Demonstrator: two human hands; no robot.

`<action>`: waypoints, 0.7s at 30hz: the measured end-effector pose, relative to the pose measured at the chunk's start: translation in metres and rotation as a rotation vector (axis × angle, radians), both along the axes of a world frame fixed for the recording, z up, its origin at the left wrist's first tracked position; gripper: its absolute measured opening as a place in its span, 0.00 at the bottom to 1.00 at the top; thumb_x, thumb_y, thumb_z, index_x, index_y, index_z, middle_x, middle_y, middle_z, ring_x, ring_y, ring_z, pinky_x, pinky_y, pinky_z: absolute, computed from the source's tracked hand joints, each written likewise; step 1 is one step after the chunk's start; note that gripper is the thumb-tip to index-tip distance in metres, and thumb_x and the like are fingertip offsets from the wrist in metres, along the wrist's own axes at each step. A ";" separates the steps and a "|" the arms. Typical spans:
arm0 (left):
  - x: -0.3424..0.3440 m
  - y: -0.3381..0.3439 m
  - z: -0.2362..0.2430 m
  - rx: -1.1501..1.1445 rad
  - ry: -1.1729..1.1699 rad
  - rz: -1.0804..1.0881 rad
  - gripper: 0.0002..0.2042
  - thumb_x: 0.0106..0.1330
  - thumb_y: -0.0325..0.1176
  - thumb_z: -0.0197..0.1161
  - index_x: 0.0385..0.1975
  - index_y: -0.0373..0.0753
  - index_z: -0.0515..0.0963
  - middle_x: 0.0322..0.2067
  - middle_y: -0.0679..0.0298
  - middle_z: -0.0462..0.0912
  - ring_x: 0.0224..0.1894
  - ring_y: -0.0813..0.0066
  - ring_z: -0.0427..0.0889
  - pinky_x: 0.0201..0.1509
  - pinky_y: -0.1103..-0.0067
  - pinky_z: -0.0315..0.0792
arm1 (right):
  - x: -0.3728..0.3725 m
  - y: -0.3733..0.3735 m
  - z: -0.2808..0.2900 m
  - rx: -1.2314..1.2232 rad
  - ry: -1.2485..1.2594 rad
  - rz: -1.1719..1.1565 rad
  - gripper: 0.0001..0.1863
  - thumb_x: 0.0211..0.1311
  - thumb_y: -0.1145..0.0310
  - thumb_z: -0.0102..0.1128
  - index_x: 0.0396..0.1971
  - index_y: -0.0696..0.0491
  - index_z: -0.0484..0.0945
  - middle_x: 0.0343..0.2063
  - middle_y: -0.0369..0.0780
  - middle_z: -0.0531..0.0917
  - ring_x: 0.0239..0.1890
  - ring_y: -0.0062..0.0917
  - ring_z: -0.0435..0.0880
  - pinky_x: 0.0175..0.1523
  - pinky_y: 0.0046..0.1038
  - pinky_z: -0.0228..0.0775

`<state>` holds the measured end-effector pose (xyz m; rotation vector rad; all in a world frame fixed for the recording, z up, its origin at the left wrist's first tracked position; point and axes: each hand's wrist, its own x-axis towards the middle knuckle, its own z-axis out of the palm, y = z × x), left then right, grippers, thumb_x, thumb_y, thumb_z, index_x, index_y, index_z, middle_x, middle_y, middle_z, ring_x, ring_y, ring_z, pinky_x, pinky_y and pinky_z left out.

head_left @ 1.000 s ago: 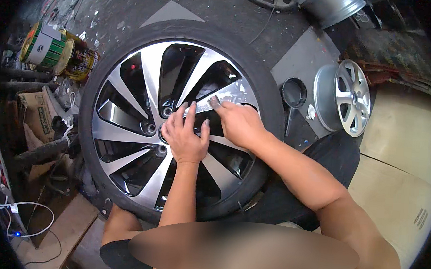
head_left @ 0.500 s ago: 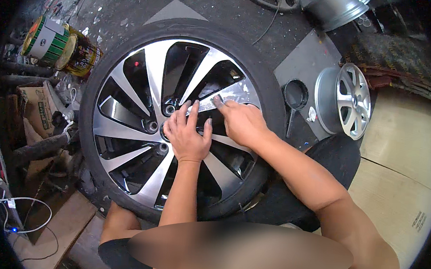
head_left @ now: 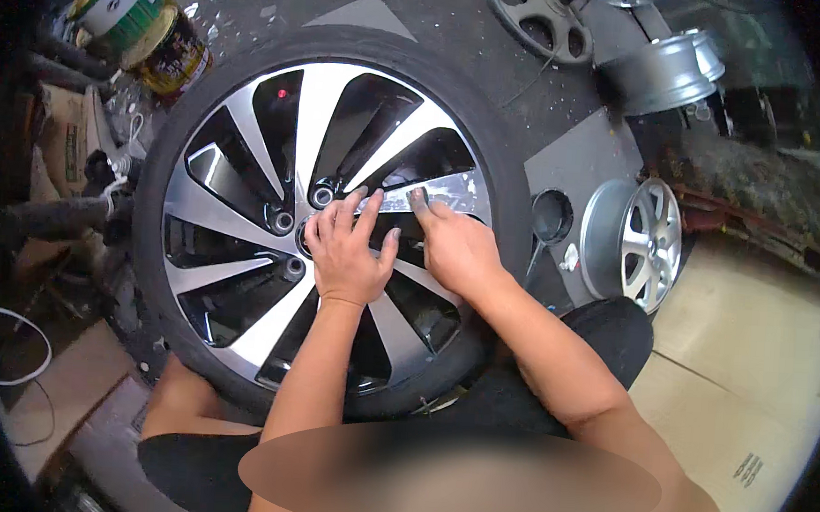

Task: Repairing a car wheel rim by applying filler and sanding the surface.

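Note:
A car wheel [head_left: 228, 315] with bright machined spokes, black recesses and a black tyre [head_left: 154, 212] lies face up before me. My left hand [head_left: 349, 252] rests over its hub, fingers spread, the dark-smudged fingertips by the inner end of the right-hand spoke. On that same spoke [head_left: 456, 192], which is marked with whitish smears, my right hand [head_left: 459, 250] presses a smudged digit. The other fingers of this hand are curled under, and whether they hold anything small is hidden. Open lug holes [head_left: 323, 196] show left of my left hand.
A silver rim [head_left: 653, 243] stands at the right beside a black round pan with a handle [head_left: 552, 218]. More rims [head_left: 660, 76] lie far right. Paint cans [head_left: 169, 54] stand far left. Cardboard sheets [head_left: 734, 323] cover the right floor. A white cable [head_left: 38, 322] loops at the left.
The whole view has shifted and turned slightly, bringing more of the far rims into sight. Both hands stay at the same spoke, with only slight movement of the right hand.

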<state>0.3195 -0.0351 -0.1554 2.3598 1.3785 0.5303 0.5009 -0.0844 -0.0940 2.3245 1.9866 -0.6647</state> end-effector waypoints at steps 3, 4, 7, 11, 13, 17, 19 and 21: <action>0.001 0.001 0.003 -0.012 -0.043 -0.026 0.30 0.67 0.47 0.71 0.71 0.52 0.80 0.69 0.64 0.77 0.70 0.55 0.71 0.79 0.52 0.55 | 0.001 0.012 0.004 0.081 -0.026 0.010 0.32 0.70 0.74 0.55 0.75 0.57 0.74 0.46 0.48 0.89 0.43 0.48 0.92 0.47 0.48 0.86; 0.001 -0.001 0.002 -0.017 -0.053 0.002 0.30 0.67 0.47 0.71 0.71 0.52 0.80 0.69 0.64 0.77 0.70 0.55 0.71 0.79 0.52 0.55 | -0.002 0.004 0.004 0.077 -0.035 0.037 0.32 0.70 0.74 0.55 0.75 0.57 0.74 0.46 0.48 0.89 0.43 0.48 0.92 0.47 0.48 0.86; -0.003 -0.001 0.002 -0.032 -0.050 -0.011 0.30 0.67 0.48 0.71 0.70 0.52 0.80 0.69 0.64 0.77 0.70 0.55 0.71 0.79 0.51 0.55 | -0.005 -0.005 0.005 0.016 -0.058 0.041 0.32 0.70 0.74 0.55 0.75 0.57 0.73 0.48 0.49 0.88 0.44 0.49 0.92 0.48 0.50 0.85; -0.003 0.000 -0.001 -0.018 -0.074 -0.003 0.30 0.67 0.48 0.71 0.70 0.52 0.80 0.69 0.64 0.77 0.70 0.56 0.71 0.79 0.52 0.55 | -0.004 0.014 0.006 0.044 -0.077 0.043 0.34 0.69 0.74 0.56 0.76 0.56 0.73 0.49 0.49 0.88 0.44 0.50 0.92 0.49 0.49 0.86; -0.005 -0.002 0.000 -0.031 -0.082 0.009 0.30 0.67 0.48 0.71 0.70 0.52 0.80 0.69 0.64 0.77 0.70 0.56 0.71 0.79 0.53 0.55 | -0.010 -0.004 0.007 0.023 -0.091 0.058 0.34 0.69 0.74 0.56 0.77 0.56 0.72 0.49 0.50 0.88 0.44 0.51 0.92 0.48 0.50 0.85; -0.003 0.001 0.000 -0.038 -0.112 0.002 0.30 0.67 0.48 0.71 0.70 0.52 0.80 0.68 0.64 0.78 0.70 0.57 0.71 0.79 0.53 0.55 | 0.000 0.016 0.009 -0.023 -0.100 0.077 0.35 0.69 0.75 0.56 0.78 0.55 0.71 0.50 0.51 0.87 0.44 0.52 0.92 0.49 0.51 0.85; -0.002 0.000 -0.001 -0.034 -0.130 -0.001 0.30 0.67 0.49 0.71 0.70 0.52 0.80 0.68 0.64 0.78 0.70 0.57 0.71 0.79 0.54 0.55 | 0.001 0.012 0.005 0.063 -0.095 0.066 0.35 0.69 0.74 0.56 0.78 0.56 0.70 0.50 0.52 0.87 0.44 0.53 0.92 0.51 0.51 0.85; -0.006 -0.002 -0.001 -0.035 -0.115 0.003 0.29 0.68 0.48 0.71 0.70 0.52 0.80 0.68 0.64 0.78 0.70 0.59 0.71 0.79 0.54 0.55 | -0.003 -0.005 0.000 0.023 -0.107 0.082 0.35 0.70 0.74 0.56 0.78 0.56 0.69 0.51 0.52 0.87 0.45 0.54 0.91 0.51 0.52 0.85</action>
